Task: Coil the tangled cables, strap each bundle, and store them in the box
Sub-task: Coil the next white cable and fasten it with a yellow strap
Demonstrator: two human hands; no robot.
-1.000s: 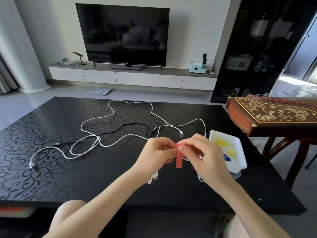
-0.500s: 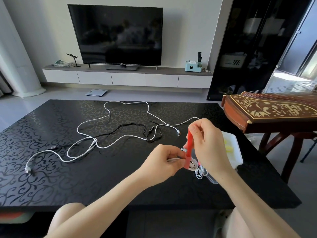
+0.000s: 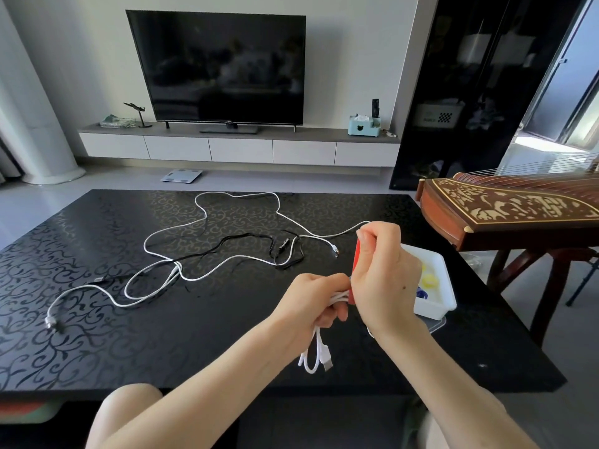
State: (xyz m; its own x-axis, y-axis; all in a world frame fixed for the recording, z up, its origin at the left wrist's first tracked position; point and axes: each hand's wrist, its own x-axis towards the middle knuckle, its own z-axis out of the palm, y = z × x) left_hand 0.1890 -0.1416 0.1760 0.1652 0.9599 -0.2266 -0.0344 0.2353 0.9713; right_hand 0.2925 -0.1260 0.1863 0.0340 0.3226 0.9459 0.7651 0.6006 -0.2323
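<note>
My left hand (image 3: 316, 298) grips a coiled white cable bundle (image 3: 316, 353), whose loops and USB plug hang below my fist. My right hand (image 3: 382, 270) pinches a red strap (image 3: 356, 254) and holds it upright, stretched up from the bundle. A long white cable (image 3: 207, 222) and a black cable (image 3: 246, 238) lie loose and tangled across the black patterned table (image 3: 129, 335). A white box (image 3: 436, 306) stands on the table just right of my hands, with yellow and blue items inside.
A wooden stringed instrument (image 3: 505, 215) on a stand sits close to the table's right side. A clear lid (image 3: 436, 325) lies under the box. A TV on a low cabinet stands beyond the table.
My right hand has lifted the red strap from hanging between my fingers to stretched upright above the bundle. The coiled cable's loops now hang below my left hand.
</note>
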